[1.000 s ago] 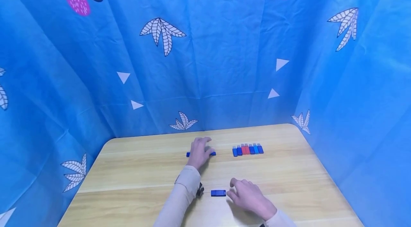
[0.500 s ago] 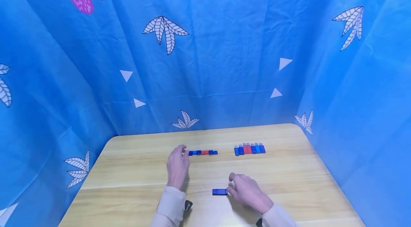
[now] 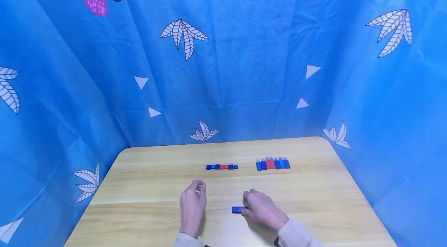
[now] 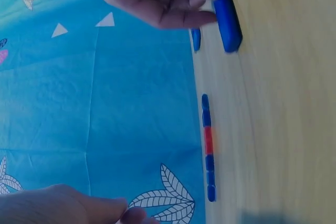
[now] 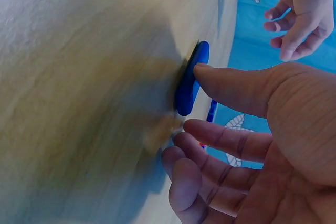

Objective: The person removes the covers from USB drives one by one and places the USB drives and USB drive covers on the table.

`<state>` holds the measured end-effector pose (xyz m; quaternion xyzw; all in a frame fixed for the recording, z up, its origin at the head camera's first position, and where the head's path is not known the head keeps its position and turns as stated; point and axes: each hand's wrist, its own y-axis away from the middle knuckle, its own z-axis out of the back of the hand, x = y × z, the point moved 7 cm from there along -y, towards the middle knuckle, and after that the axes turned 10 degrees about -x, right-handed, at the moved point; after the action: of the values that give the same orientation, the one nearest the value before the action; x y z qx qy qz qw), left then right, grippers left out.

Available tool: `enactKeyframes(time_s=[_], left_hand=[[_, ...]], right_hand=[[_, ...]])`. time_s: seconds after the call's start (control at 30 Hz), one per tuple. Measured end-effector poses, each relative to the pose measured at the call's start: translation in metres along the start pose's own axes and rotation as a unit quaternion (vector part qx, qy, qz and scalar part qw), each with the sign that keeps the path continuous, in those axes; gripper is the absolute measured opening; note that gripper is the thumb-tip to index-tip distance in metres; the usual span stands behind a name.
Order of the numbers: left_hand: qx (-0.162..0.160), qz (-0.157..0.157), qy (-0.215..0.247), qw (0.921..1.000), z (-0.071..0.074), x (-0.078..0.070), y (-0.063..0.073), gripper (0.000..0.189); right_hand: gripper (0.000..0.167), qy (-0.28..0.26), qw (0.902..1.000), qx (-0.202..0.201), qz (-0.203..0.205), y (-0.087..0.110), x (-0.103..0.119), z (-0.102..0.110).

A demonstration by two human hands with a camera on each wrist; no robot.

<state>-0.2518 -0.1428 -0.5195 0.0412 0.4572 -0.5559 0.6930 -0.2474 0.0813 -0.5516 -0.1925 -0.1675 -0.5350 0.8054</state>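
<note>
A blue USB flash drive [image 3: 237, 209] lies crosswise on the table near the front. My right hand [image 3: 262, 209] is at its right end; in the right wrist view the thumb [image 5: 236, 87] overlaps the drive's side, with the other fingers loosely bent and apart from it. To the left, my left hand [image 3: 193, 204] hovers over the table with bent fingers and nothing visible in them. Farther back, a row of small blue and red caps [image 3: 223, 167] lies end to end. Right of it, several blue and red flash drives [image 3: 272, 164] lie side by side, pale ends pointing away.
A light wooden table [image 3: 146, 185] with rounded far corners carries everything. Blue patterned curtains [image 3: 223, 64] hang close behind the far edge and along both sides.
My left hand has drawn back from the row of caps, left and then toward me, uncovering the row. My right hand has edged left, its thumb now overlapping the flash drive's end.
</note>
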Motion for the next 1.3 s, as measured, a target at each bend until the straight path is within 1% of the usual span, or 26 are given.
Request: enactKeyframes(time_s=[0.1,0.3,0.4,0.53,0.73,0.8,0.9,0.97,1.1,1.2,1.3], left_hand=[[0.011,0.011,0.008,0.9998,0.000,0.000,0.008,0.004],[0.030,0.029,0.019,0.9990,-0.002,0.001,0.018,0.005],[0.031,0.026,0.017,0.9991,-0.002,0.000,0.020,0.005],[0.023,0.018,0.011,0.9995,-0.001,-0.001,0.023,0.003],[0.025,0.026,0.003,0.9993,-0.001,0.001,0.023,0.003],[0.018,0.019,0.002,0.9997,-0.001,-0.001,0.021,0.004],[-0.002,-0.006,0.001,1.0000,0.001,-0.004,0.018,0.002],[-0.018,-0.025,0.001,0.9995,0.002,-0.008,0.016,0.003],[-0.033,-0.038,0.013,0.9986,0.004,-0.014,0.012,0.008],[-0.039,-0.056,0.032,0.9972,0.006,-0.023,0.009,0.010],[-0.043,-0.084,0.056,0.9940,0.007,-0.036,0.006,0.011]], right_hand=[[0.028,-0.005,1.0000,0.005,0.002,-0.001,0.000,-0.004],[0.016,-0.015,0.9997,0.017,-0.005,-0.002,0.000,-0.009],[0.016,-0.019,0.9995,0.021,-0.011,-0.001,-0.001,-0.009],[0.017,-0.026,0.9990,0.032,-0.017,0.001,-0.002,-0.012],[0.017,-0.048,0.9976,0.042,-0.028,0.001,-0.005,-0.014],[0.017,-0.053,0.9974,0.039,-0.030,-0.001,-0.007,-0.013],[0.016,-0.068,0.9966,0.023,-0.039,-0.003,-0.010,-0.009],[0.014,-0.088,0.9946,0.010,-0.053,-0.006,-0.012,-0.002],[0.012,-0.117,0.9901,-0.018,-0.075,-0.012,-0.013,0.017],[0.015,-0.124,0.9883,-0.044,-0.077,-0.017,-0.011,0.032],[0.018,-0.136,0.9859,-0.061,-0.075,-0.019,-0.007,0.046]])
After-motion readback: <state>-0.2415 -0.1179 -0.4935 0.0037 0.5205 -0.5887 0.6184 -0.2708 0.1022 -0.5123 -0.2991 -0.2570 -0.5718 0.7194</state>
